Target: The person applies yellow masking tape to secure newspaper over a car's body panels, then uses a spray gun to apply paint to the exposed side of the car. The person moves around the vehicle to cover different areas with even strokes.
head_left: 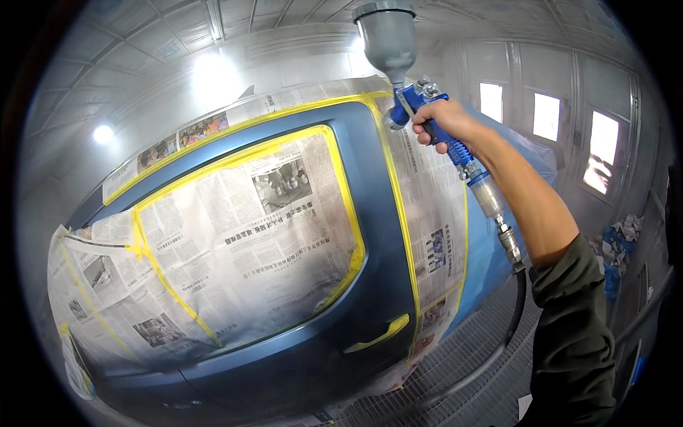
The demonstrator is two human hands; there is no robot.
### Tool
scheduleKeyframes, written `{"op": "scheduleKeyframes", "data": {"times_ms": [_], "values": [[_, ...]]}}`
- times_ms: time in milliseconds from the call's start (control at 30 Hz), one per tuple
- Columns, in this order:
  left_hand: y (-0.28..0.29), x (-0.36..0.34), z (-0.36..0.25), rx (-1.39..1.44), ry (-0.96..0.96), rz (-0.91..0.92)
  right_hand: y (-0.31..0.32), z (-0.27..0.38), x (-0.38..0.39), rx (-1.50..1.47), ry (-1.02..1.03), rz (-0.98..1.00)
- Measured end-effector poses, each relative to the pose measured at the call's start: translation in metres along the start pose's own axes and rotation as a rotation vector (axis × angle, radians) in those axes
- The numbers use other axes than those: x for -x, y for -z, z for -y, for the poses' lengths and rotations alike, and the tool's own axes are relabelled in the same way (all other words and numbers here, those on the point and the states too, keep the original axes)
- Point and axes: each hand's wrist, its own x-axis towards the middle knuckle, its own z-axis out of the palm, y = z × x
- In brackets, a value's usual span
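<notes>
My right hand (449, 122) is closed round the handle of a blue spray gun (420, 103), held up near the top of the car's rear edge. A grey paint cup (388, 39) stands on top of the gun. Below the grip hang a clear cylinder (486, 196), metal fittings and a dark air hose (521, 306). Left of the gun is a blue car door (370, 206). Newspaper (235, 228) covers its window, edged with yellow masking tape (348, 192). The door handle (380, 334) is taped yellow too. My left hand is out of view.
More newspaper (430, 213) and a blue plastic sheet (480, 249) cover the car's rear. The hose trails over a floor grating (469, 363). Crumpled paper and plastic (619, 249) lie by the right wall, below bright windows (546, 116). Lamps (215, 77) shine behind the car.
</notes>
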Motion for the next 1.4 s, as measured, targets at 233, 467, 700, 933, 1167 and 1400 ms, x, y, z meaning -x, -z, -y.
{"op": "scheduleKeyframes", "data": {"times_ms": [233,467,700,933,1167,1400], "values": [[-0.005,0.011,-0.02,-0.08,0.169,0.0,0.017,0.012,-0.012,0.034,0.042,-0.012],[-0.005,0.024,-0.044,-0.055,0.247,0.043,-0.019,0.049,-0.013,-0.223,0.15,0.194],[-0.003,0.02,-0.016,-0.097,0.133,-0.045,-0.003,0.041,-0.053,-0.108,0.141,0.048],[-0.005,0.028,-0.017,-0.172,0.189,-0.057,0.043,0.017,-0.043,-0.025,0.091,-0.211],[-0.006,0.028,-0.003,-0.271,0.161,-0.082,0.078,-0.064,0.057,-0.354,0.138,-0.128],[0.029,0.016,0.077,-0.294,0.042,-0.194,0.066,-0.241,0.199,-0.592,0.016,-0.35]]}}
